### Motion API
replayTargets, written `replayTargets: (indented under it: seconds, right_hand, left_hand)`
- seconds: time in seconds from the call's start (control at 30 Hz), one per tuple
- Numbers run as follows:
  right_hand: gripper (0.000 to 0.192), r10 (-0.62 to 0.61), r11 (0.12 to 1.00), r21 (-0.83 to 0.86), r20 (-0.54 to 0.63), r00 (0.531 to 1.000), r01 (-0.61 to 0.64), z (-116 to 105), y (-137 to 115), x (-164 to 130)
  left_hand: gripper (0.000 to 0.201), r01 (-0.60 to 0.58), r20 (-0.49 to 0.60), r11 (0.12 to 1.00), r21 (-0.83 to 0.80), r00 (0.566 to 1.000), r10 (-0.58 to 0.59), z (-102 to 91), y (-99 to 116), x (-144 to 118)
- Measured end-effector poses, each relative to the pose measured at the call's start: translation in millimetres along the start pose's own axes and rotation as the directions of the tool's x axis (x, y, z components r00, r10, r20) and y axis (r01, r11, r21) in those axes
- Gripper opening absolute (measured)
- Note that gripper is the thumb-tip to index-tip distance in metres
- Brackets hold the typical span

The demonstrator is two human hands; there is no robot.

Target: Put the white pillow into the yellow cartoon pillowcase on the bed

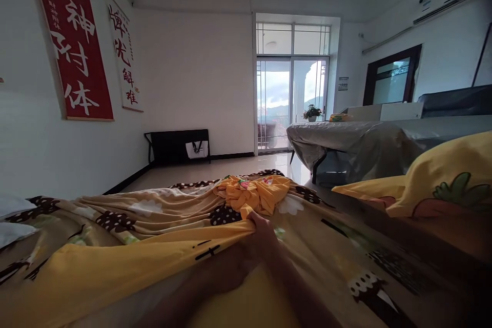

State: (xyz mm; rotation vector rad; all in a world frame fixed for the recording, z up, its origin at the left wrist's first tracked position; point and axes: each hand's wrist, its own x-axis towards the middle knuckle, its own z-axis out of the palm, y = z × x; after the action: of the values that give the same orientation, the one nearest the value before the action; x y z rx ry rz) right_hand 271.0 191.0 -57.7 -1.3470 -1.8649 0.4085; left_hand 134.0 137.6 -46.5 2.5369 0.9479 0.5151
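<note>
In the head view my right hand [263, 236] pinches the edge of a yellow printed cloth [154, 246], whose raised edge stretches toward the lower left. The cloth has black marks near the grip. Just left of it and lower, my left hand [228, 269] is dark and smeared by motion against the cloth; its fingers cannot be made out. More yellow fabric shows between my forearms at the bottom. A bunched orange-yellow cloth [255, 192] lies just beyond my right hand, on a brown patterned blanket [307, 246].
A yellow printed pillow or cover [457, 179] lies at right. Behind it stands a plastic-covered table [342, 138] with a potted plant [312, 111]. A folded black frame [177, 146] leans by the far wall, near a glass door [292, 97]. White bedding [15, 220] edges the left.
</note>
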Motion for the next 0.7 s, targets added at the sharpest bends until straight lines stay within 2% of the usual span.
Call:
replayTargets:
  seconds: [0.1,0.2,0.27,0.4,0.5,0.57,0.63,0.7]
  right_hand:
    - [0.011,-0.057,0.992,0.114,-0.046,0.997,0.062,5,6,3]
    - [0.012,-0.095,0.987,0.128,-0.040,0.995,0.099,4,9,4]
    - [0.017,-0.138,0.982,0.129,-0.013,0.990,0.139,2,10,4]
    - [0.028,-0.196,0.977,0.084,0.008,0.981,0.194,2,14,4]
    - [0.038,-0.148,0.989,-0.013,-0.052,0.988,0.148,5,16,4]
    - [0.037,-0.098,0.991,-0.098,-0.077,0.992,0.090,6,16,4]
    - [0.029,-0.069,0.985,-0.166,-0.077,0.995,0.055,5,14,3]
    - [0.023,-0.097,0.980,-0.180,-0.083,0.992,0.081,2,11,2]
  left_hand:
    - [0.045,0.163,-0.087,0.978,-0.134,0.981,-0.175,4.0,-6,-3]
    - [0.050,0.262,-0.114,0.944,-0.203,0.951,-0.288,7.9,-19,-7]
    - [0.048,0.265,-0.101,0.947,-0.182,0.953,-0.286,11.1,-30,-8]
    - [0.049,0.189,-0.094,0.969,-0.156,0.974,-0.205,18.2,-44,-2]
    - [0.055,0.116,-0.070,0.978,-0.176,0.989,-0.130,20.0,-40,5]
    - [0.059,0.094,-0.066,0.978,-0.187,0.992,-0.108,19.0,-34,8]
    - [0.059,0.146,-0.094,0.970,-0.194,0.982,-0.166,17.1,-29,10]
    - [0.055,0.224,-0.153,0.955,-0.193,0.955,-0.255,14.6,-24,8]
